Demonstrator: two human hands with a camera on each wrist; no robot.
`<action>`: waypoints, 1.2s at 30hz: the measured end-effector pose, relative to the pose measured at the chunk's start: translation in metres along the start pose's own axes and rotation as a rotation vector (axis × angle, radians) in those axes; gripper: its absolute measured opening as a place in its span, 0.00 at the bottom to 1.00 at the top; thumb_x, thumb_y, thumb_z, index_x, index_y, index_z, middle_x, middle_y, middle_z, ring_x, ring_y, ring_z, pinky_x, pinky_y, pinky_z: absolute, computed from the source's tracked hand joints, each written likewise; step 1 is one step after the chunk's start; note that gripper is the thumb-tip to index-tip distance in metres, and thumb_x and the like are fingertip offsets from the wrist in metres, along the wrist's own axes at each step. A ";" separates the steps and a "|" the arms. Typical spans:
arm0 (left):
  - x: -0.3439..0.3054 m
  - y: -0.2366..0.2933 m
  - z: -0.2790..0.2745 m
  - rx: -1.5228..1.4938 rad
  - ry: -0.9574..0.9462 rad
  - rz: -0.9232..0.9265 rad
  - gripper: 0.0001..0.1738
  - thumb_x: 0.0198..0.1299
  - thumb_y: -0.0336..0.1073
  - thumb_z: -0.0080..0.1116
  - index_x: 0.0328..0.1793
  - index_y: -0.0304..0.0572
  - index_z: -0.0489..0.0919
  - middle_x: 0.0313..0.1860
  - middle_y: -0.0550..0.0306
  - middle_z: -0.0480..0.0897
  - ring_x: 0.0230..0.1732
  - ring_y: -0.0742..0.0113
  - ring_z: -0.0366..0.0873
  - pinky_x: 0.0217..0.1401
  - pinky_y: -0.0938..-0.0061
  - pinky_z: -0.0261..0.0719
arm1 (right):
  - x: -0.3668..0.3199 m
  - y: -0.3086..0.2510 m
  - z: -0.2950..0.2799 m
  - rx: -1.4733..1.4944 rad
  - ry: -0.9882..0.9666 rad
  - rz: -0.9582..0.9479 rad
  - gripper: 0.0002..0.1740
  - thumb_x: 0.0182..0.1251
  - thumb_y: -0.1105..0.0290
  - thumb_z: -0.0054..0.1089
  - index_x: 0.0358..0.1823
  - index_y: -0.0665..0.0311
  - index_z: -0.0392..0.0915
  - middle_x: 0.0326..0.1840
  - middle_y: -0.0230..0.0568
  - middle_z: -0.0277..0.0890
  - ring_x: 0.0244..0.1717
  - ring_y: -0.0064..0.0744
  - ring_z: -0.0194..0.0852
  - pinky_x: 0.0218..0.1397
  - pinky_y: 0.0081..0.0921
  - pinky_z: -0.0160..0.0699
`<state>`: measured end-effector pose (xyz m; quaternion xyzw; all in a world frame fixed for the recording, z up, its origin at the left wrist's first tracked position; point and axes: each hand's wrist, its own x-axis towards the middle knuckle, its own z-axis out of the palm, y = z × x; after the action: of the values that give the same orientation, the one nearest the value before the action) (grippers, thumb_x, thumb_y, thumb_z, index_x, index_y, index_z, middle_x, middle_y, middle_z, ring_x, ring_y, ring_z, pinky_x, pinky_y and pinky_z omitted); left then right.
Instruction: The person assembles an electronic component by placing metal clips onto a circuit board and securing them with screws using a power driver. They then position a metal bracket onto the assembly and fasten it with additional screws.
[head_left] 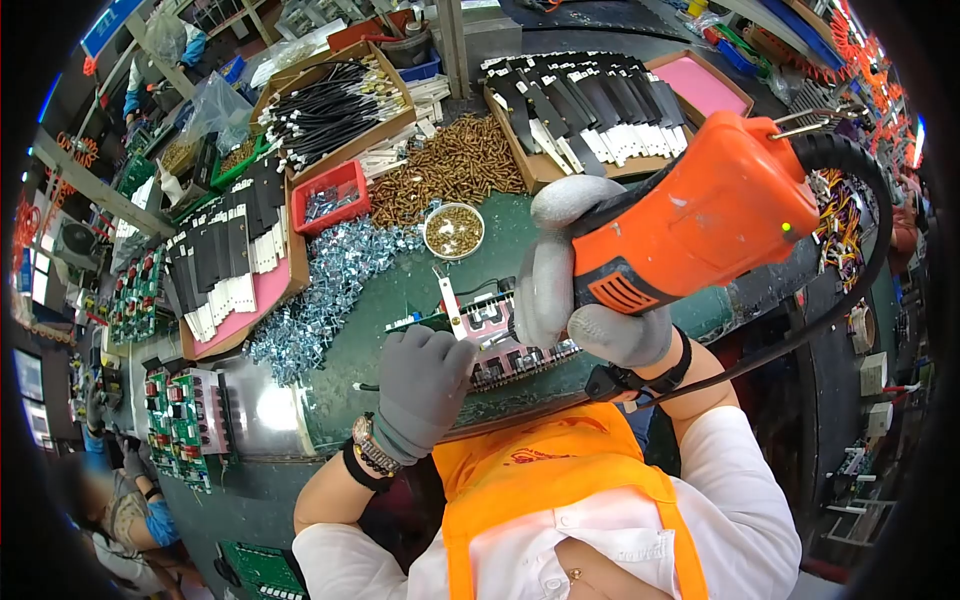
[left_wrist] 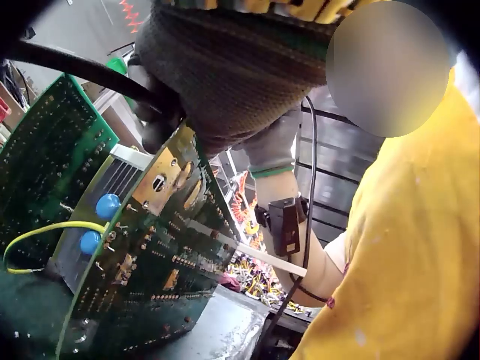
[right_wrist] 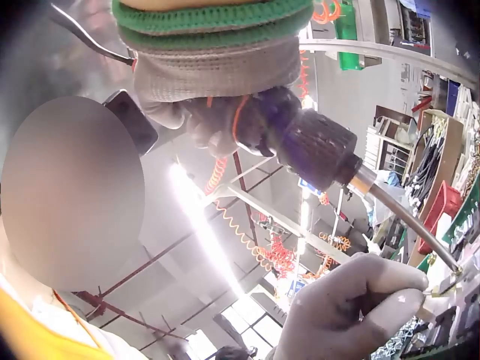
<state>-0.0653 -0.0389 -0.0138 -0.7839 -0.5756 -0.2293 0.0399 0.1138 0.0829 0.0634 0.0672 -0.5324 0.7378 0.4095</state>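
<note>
Keeping the bit (right_wrist: 412, 223) square looks like the trick here: the right hand (head_left: 590, 300) is wrapped tight round the orange electric screwdriver (head_left: 700, 220), and the grey-gloved left hand (head_left: 422, 385) is curled on the green circuit board (head_left: 500, 345) at the bench's (head_left: 400, 290) near edge. Loose silver metal clips (head_left: 330, 280) and a small bowl of brass screws (head_left: 454, 231) crowd just behind, easy to knock.

The orange electric screwdriver (head_left: 700, 225) is cased in smooth plastic; the left hand (head_left: 422, 385) and right hand (head_left: 555, 290) are gloved in grey knitted cloth; the green circuit board (left_wrist: 142, 285) is finished glossy.
</note>
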 end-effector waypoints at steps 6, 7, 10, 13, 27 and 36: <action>-0.004 0.002 0.000 0.068 -0.079 0.078 0.17 0.46 0.33 0.59 0.46 0.48 0.80 0.31 0.63 0.74 0.36 0.61 0.71 0.38 0.65 0.68 | -0.003 -0.003 0.010 -0.068 0.123 0.054 0.34 0.51 0.78 0.65 0.61 0.71 0.63 0.29 0.35 0.76 0.26 0.22 0.75 0.32 0.19 0.75; -0.004 0.003 -0.001 0.082 -0.095 0.087 0.17 0.47 0.33 0.57 0.47 0.47 0.80 0.32 0.62 0.73 0.36 0.62 0.71 0.37 0.65 0.68 | -0.004 -0.006 0.011 -0.071 0.123 0.056 0.34 0.51 0.78 0.65 0.61 0.71 0.63 0.29 0.35 0.76 0.26 0.22 0.75 0.32 0.19 0.75; -0.009 0.002 0.003 0.120 -0.076 0.116 0.17 0.47 0.34 0.56 0.47 0.46 0.80 0.34 0.62 0.73 0.36 0.62 0.70 0.37 0.66 0.67 | -0.003 -0.005 0.014 -0.116 0.123 0.077 0.34 0.51 0.78 0.66 0.61 0.71 0.63 0.29 0.35 0.76 0.27 0.22 0.75 0.32 0.19 0.75; -0.009 0.004 0.004 0.125 -0.072 0.107 0.16 0.47 0.34 0.56 0.45 0.45 0.80 0.33 0.61 0.72 0.36 0.62 0.69 0.36 0.66 0.67 | -0.002 -0.003 0.018 -0.163 0.123 0.102 0.34 0.51 0.78 0.66 0.61 0.71 0.63 0.29 0.35 0.76 0.27 0.22 0.75 0.32 0.19 0.75; -0.007 0.004 0.015 0.106 -0.089 0.042 0.07 0.47 0.35 0.58 0.34 0.47 0.79 0.30 0.62 0.73 0.38 0.63 0.71 0.36 0.66 0.66 | 0.008 0.002 0.036 -0.372 0.092 0.195 0.34 0.51 0.76 0.67 0.61 0.70 0.63 0.31 0.35 0.76 0.28 0.21 0.75 0.33 0.19 0.76; -0.010 0.002 0.025 0.085 -0.060 0.053 0.05 0.46 0.36 0.58 0.30 0.48 0.79 0.30 0.63 0.74 0.37 0.63 0.71 0.36 0.66 0.67 | 0.011 0.003 0.040 -0.455 0.080 0.222 0.35 0.51 0.76 0.67 0.61 0.70 0.63 0.32 0.35 0.76 0.29 0.20 0.75 0.33 0.19 0.76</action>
<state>-0.0580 -0.0405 -0.0397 -0.8029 -0.5648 -0.1802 0.0619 0.0913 0.0552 0.0840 -0.1150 -0.6721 0.6416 0.3513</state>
